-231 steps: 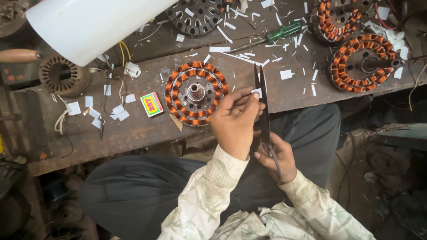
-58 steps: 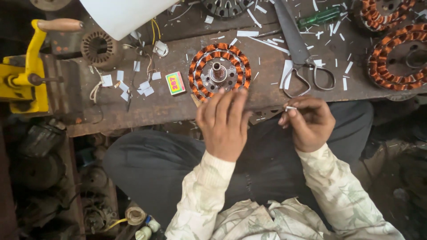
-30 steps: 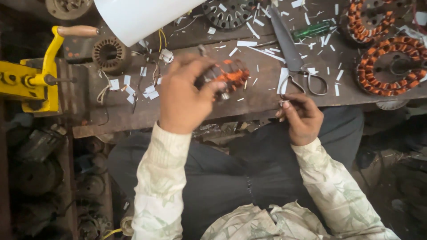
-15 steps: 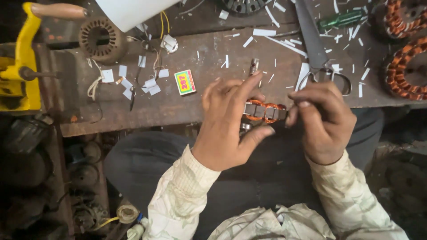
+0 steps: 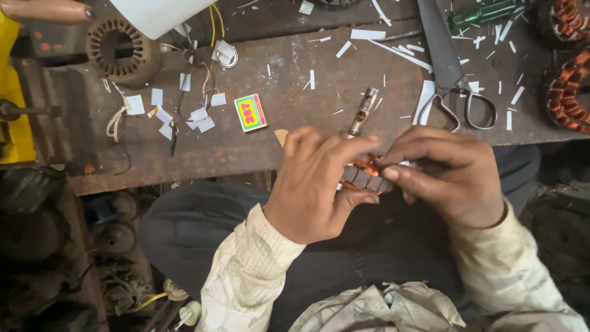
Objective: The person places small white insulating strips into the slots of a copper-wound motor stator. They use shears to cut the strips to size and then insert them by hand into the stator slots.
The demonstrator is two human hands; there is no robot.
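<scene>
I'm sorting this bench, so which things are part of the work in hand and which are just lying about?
In hand:
left hand
right hand
copper-wound stator with its metal shaft

Lying about:
scissors
matchbox
bare stator core
green screwdriver
paper strips

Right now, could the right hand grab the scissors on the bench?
Probably yes. The scissors lie bare on the bench just beyond the right hand, nothing between them. But that hand is pinching the copper-wound stator, so it would have to let go first.

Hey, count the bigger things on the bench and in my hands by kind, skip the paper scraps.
Copper-wound stators: 3, one held by the left hand and right hand
Bare stator core: 1
Scissors: 1
Screwdriver: 1
Matchbox: 1
Total: 7
</scene>
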